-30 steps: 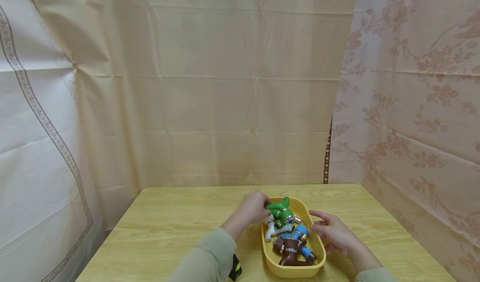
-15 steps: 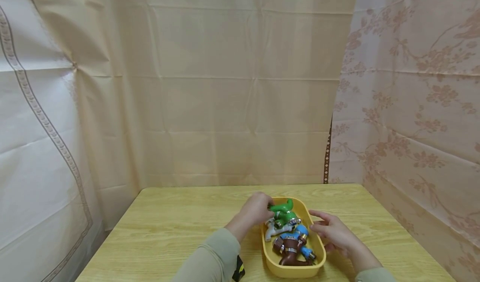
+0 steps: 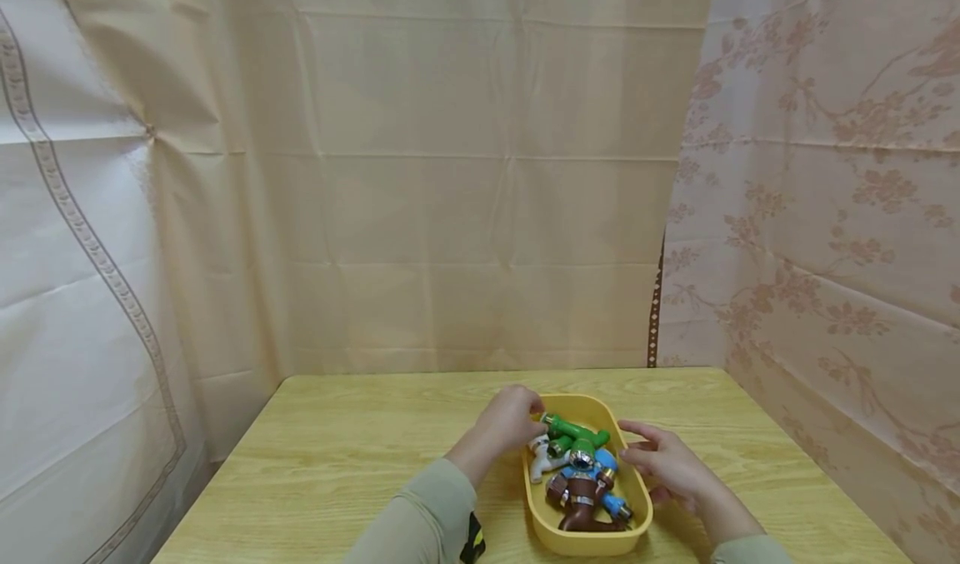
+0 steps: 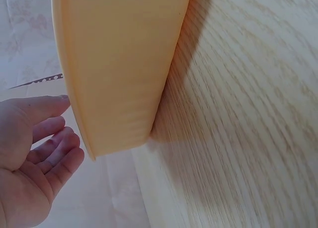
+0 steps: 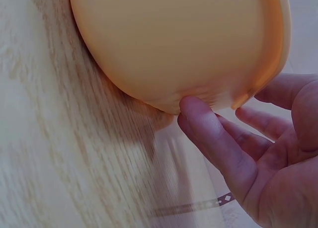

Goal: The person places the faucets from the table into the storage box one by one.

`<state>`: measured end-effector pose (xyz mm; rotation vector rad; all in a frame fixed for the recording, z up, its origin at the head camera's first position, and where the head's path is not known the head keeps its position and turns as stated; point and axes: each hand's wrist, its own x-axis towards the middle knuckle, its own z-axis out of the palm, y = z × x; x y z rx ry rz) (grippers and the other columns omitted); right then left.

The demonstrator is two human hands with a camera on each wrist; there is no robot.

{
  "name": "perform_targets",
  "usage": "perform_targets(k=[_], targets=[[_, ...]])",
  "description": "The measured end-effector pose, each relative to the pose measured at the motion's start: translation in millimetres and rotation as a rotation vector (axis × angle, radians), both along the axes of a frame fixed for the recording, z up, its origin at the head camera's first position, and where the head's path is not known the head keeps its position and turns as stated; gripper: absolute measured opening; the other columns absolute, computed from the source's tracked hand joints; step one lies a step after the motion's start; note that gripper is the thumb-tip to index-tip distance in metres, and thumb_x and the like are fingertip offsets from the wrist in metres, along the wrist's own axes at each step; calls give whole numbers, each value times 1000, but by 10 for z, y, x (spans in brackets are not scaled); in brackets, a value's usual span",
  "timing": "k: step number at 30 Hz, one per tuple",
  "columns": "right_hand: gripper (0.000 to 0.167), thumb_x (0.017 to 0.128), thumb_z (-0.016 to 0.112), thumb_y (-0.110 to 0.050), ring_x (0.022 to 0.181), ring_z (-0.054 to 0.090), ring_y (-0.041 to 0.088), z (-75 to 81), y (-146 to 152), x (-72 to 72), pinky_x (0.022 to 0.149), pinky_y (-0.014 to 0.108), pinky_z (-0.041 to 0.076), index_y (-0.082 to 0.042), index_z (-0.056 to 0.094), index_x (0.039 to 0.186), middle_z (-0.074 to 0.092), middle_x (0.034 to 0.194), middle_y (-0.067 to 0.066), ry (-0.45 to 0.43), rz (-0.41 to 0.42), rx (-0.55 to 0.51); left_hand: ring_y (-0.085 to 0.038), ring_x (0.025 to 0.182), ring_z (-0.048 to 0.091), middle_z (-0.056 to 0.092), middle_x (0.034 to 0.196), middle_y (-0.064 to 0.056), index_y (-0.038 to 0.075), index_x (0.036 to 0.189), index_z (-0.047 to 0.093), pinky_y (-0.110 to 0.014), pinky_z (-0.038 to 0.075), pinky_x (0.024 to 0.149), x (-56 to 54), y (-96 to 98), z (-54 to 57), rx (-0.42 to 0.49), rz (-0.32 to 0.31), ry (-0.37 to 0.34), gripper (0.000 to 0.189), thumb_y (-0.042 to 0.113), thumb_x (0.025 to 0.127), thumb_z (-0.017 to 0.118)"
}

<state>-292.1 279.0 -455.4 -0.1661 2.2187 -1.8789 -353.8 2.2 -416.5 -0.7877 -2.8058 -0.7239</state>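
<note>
A yellow plastic tub (image 3: pixel 585 541) on the wooden table holds several plastic taps. My left hand (image 3: pixel 506 418) reaches over its left rim, the fingertips at the threaded end of a green tap (image 3: pixel 583 436), which lies slantwise over the others. In the left wrist view, the left hand (image 4: pixel 35 148) shows half-bent fingers at the rim, and the tap is hidden by the tub wall. My right hand (image 3: pixel 671 462) rests against the tub's right side. Its extended fingers touch the rim and outer wall in the right wrist view, with the thumb (image 5: pixel 213 138) low on the wall.
Below the green tap lie a white tap (image 3: pixel 542 466), a blue tap (image 3: pixel 615 506) and a brown tap (image 3: pixel 581 493). A black and yellow object (image 3: pixel 472 541) shows beside the left sleeve. Hanging curtains (image 3: pixel 480 172) surround the wooden table (image 3: pixel 337 464).
The green tap has turned in the tub: its spout now points right, and its chrome part faces nearer, over the blue tap. The left hand has shifted slightly; the right hand stays put.
</note>
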Motion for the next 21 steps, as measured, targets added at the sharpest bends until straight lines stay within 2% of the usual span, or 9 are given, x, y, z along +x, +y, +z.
perform_targets(k=[7, 11, 16, 21], targets=[[71, 100, 63, -14, 95, 70, 33, 1, 4, -1, 68, 57, 59, 3, 24, 157, 55, 135, 29, 2, 6, 1, -15, 92, 64, 71, 100, -2, 8, 105, 78, -30, 54, 83, 24, -3, 15, -22, 9, 1, 24, 26, 89, 81], [72, 100, 63, -14, 95, 69, 33, 5, 3, 11, 67, 56, 59, 4, 23, 158, 52, 136, 34, 2, 2, 12, -15, 94, 64, 69, 101, 0, 11, 107, 77, -30, 55, 82, 73, -20, 72, -22, 24, 8, 24, 29, 92, 78], [72, 101, 62, -15, 100, 69, 35, 35, 11, 27, 67, 56, 59, 4, 22, 158, 46, 141, 38, 6, -12, 27, -15, 96, 66, 71, 106, 1, 13, 109, 77, -30, 55, 83, 129, -93, 186, -34, 25, 76, 25, 34, 94, 75], [69, 102, 61, -17, 106, 67, 36, 76, 7, 14, 67, 56, 59, 2, 24, 158, 41, 145, 39, 1, -25, 44, -18, 99, 67, 72, 110, 0, 12, 111, 76, -33, 55, 84, 130, -222, 276, -33, 26, 153, 28, 36, 95, 72]])
